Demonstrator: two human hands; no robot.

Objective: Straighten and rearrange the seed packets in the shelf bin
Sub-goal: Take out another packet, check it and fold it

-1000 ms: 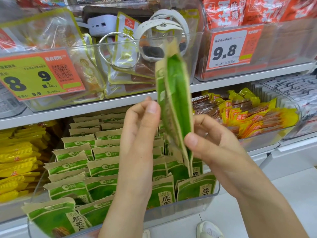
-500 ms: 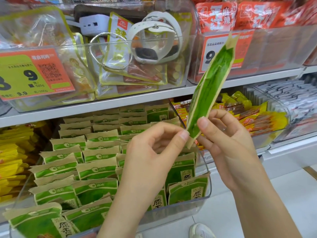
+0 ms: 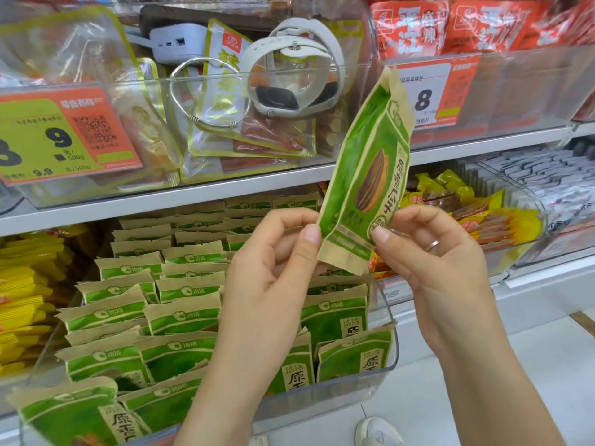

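A green and tan seed packet (image 3: 363, 175) with a sunflower seed picture is held up, tilted to the right, above the clear shelf bin (image 3: 391, 333). My left hand (image 3: 273, 284) pinches its lower left edge with the thumb. Its lower right corner sits pinched between thumb and fingers of my right hand (image 3: 428, 272), which wears a ring. Several rows of the same green packets (image 3: 180, 313) stand upright in the bin below my hands; my left forearm hides some of them.
Above, a clear bin (image 3: 289, 75) holds snack packs, a white watch (image 3: 289, 69), a silver bangle (image 3: 206, 94) and a white charger. Price tags (image 3: 64, 136) hang on the bins. Yellow packets (image 3: 22, 297) sit left, yellow-red snacks (image 3: 476, 214) right. A shoe (image 3: 380, 432) shows on the floor.
The packet turned from edge-on to showing its printed front, and swung to lean right. Both hands shifted their pinch to its bottom end.
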